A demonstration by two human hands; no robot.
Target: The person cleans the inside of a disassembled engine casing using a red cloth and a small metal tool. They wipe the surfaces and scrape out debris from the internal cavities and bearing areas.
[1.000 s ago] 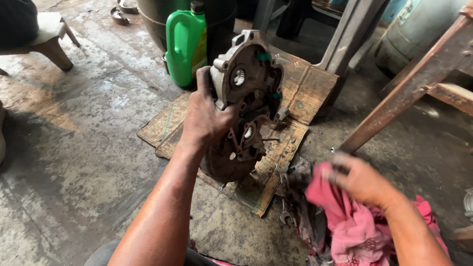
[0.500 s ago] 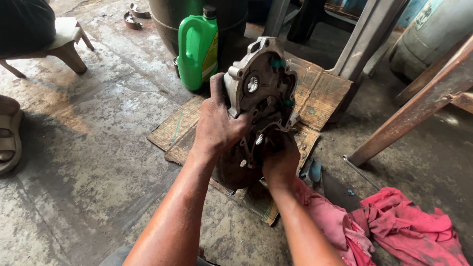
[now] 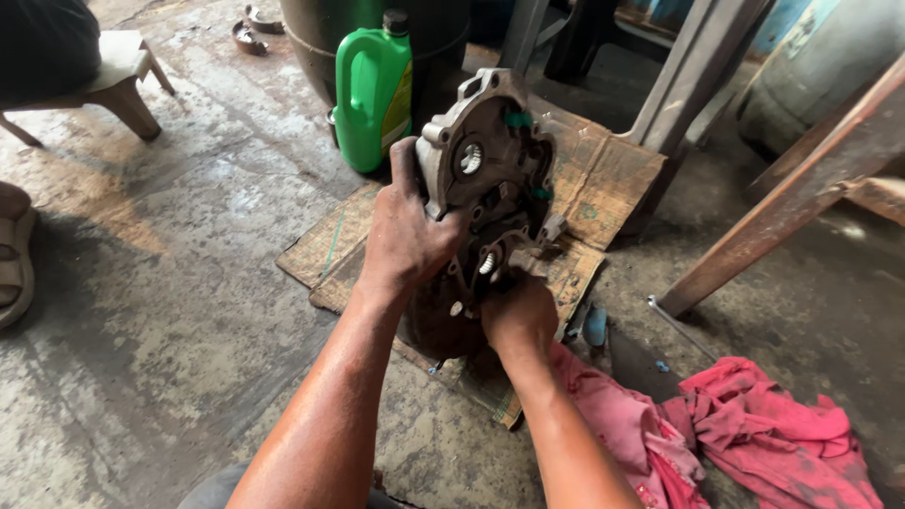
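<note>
A greasy metal engine casing (image 3: 490, 160) stands upright on a flattened cardboard sheet (image 3: 603, 179) on the concrete floor. My left hand (image 3: 405, 236) grips its left edge near the top, thumb up along the rim. My right hand (image 3: 518, 316) is closed on the casing's lower right part, by a protruding shaft and small gears. Both hands are dirty with oil.
A green plastic jug (image 3: 372, 90) stands behind the casing beside a dark drum (image 3: 320, 33). A pink rag (image 3: 754, 434) lies on the floor at the right. Rusty metal bars (image 3: 801, 188) slant at the right. A low wooden stool (image 3: 113, 80) and a sandalled foot (image 3: 14, 254) are at the left.
My right hand let go of the pink rag, moved left and took hold of the casing's lower part. The rag now lies on the floor. My left hand kept its grip.
</note>
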